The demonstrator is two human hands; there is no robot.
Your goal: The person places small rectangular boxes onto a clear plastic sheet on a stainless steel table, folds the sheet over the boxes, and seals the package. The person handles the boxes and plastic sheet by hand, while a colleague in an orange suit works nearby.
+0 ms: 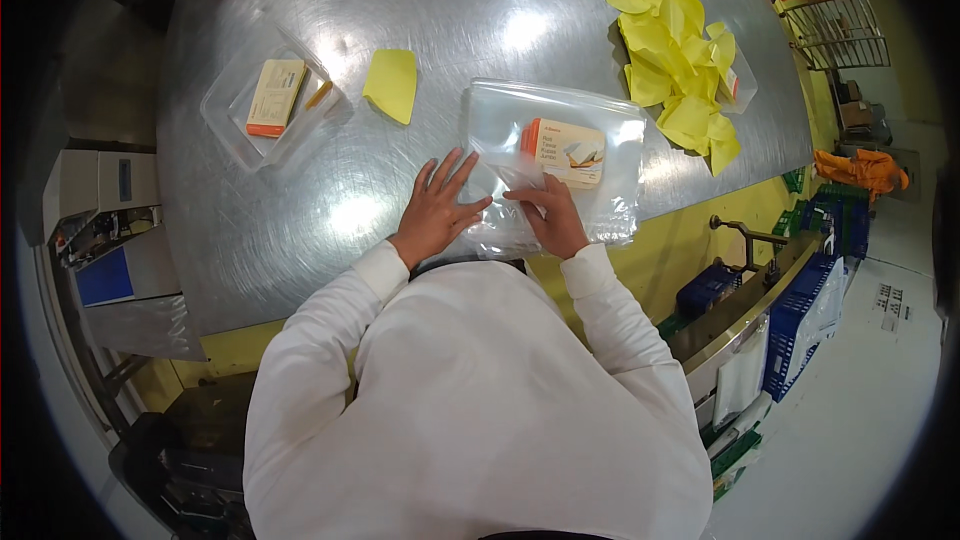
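A stack of clear plastic bags lies flat at the table's front edge, before me. On or inside the top bag, I cannot tell which, is a small cream carton with an orange end and a picture on its face. My left hand is spread open at the bags' left edge, fingertips against the plastic. My right hand has its fingers bent together on a clear fold of the bag, just below the carton.
The metal table carries a clear plastic tub holding another carton at left. A yellow paper sheet lies beside it. Crumpled yellow sheets are heaped at right. Blue crates stand beyond the right edge. People in orange are farther off.
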